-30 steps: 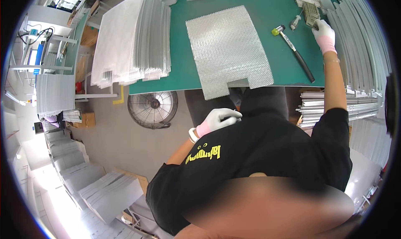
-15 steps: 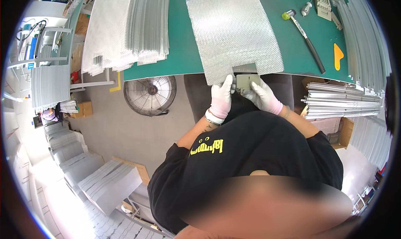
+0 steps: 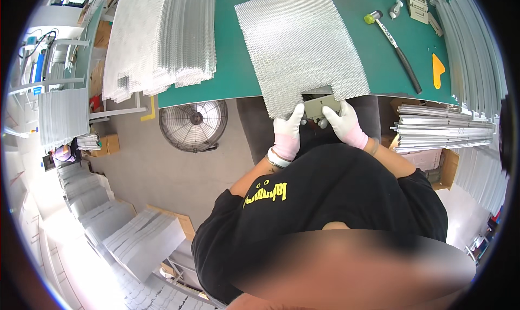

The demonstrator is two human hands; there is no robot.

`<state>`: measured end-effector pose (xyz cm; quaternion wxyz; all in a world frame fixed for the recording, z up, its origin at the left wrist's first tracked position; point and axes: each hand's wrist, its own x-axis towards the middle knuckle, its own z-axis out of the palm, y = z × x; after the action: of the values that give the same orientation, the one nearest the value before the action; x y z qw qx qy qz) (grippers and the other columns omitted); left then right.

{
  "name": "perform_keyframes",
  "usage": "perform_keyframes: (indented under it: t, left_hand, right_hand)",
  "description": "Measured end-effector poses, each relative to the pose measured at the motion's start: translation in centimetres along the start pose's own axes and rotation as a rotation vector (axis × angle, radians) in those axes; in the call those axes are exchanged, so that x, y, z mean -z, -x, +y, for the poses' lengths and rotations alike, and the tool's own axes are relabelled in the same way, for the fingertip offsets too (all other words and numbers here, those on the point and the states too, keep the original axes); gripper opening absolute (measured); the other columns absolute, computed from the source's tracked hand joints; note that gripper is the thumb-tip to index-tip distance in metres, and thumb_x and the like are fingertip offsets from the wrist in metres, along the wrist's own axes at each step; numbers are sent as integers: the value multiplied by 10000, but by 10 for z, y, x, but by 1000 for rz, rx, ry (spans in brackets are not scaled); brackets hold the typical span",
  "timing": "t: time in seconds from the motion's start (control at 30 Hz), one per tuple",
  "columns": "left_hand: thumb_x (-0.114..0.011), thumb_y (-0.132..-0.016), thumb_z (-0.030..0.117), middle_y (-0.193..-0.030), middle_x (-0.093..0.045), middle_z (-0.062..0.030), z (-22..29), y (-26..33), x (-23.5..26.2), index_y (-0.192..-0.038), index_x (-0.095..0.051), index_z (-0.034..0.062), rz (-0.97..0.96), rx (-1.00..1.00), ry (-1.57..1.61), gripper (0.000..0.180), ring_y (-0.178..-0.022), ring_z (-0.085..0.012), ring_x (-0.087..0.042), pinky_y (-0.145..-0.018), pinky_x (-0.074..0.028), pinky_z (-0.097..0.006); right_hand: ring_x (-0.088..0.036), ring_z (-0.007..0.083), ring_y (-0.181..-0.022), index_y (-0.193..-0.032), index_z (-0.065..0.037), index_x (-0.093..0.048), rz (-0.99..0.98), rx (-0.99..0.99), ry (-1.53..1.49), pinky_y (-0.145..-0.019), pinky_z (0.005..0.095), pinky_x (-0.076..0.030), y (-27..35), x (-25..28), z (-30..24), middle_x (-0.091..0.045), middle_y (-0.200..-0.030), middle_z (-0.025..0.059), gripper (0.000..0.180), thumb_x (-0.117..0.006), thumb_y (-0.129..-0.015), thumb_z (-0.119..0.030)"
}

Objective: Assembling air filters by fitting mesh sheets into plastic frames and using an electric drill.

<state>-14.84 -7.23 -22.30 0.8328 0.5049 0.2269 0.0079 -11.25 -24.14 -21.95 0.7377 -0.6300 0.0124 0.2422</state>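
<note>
A silvery mesh sheet (image 3: 300,42) lies on the green table, its notched near edge reaching past the front of the tabletop. At that notch sits a flat grey-green plate (image 3: 319,107) with small slots, slightly tilted. My left hand (image 3: 288,130), in a white and pink glove, grips the plate's left end beside the mesh corner, thumb pointing up. On the other end my right hand (image 3: 345,124), gloved alike, holds the plate with its thumb on top and fingers beneath. Whether the plate is seated in the notch I cannot tell.
Stacked mesh sheets (image 3: 162,39) lie at the table's left. To the right are a mallet (image 3: 394,50), an orange scraper (image 3: 438,71), a screwdriver (image 3: 396,8) and a pile of grey-green parts (image 3: 417,5). A floor fan (image 3: 194,124) stands left below the table (image 3: 227,85).
The plate has come up against the mesh notch and turned slightly. The sheet's near edge has shifted a little toward me. My right hand's fingers have moved round the plate's right end.
</note>
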Motion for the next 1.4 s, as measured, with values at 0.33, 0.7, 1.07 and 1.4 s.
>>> perform_keyframes:
  t: [0.33, 0.7, 1.07, 1.4]
  left_hand:
    - [-691, -953, 174, -899, -682, -16, 3, 4, 5, -1013, -687, 40, -21, 132, 279, 148, -787, -111, -618, -672, -463, -255]
    - [-733, -922, 174, -884, -676, -23, 9, -2, 7, -964, -695, 59, 2, 425, 266, 128, -737, -121, -597, -638, -453, -269]
    - [-637, -990, 201, -1053, -673, -66, 4, -4, 14, -1099, -666, 24, -113, 269, 215, 210, -867, -142, -611, -716, -448, -290]
    - [-643, -983, 199, -1089, -677, -95, 4, 0, 14, -1139, -647, 16, -35, 233, 71, 240, -931, -200, -653, -794, -508, -335]
  right_hand:
    - [-608, 93, -642, -1074, 54, -570, 16, -73, 66, -614, 258, -517, 3, 2, -9, -685, -869, 90, 232, -594, -976, -154]
    - [-572, 72, -684, -1085, 34, -572, -157, -88, 41, -660, 247, -505, -8, 19, 9, -641, -840, 43, 261, -600, -985, -206]
    - [-574, 75, -706, -1089, 35, -535, 9, -33, 46, -638, 246, -499, 1, 9, 9, -625, -863, 50, 284, -628, -984, -212]
    - [-602, 81, -779, -1153, 11, -540, -95, -103, -240, -725, 247, -512, 1, 14, 19, -662, -962, 61, 308, -590, -1007, -256]
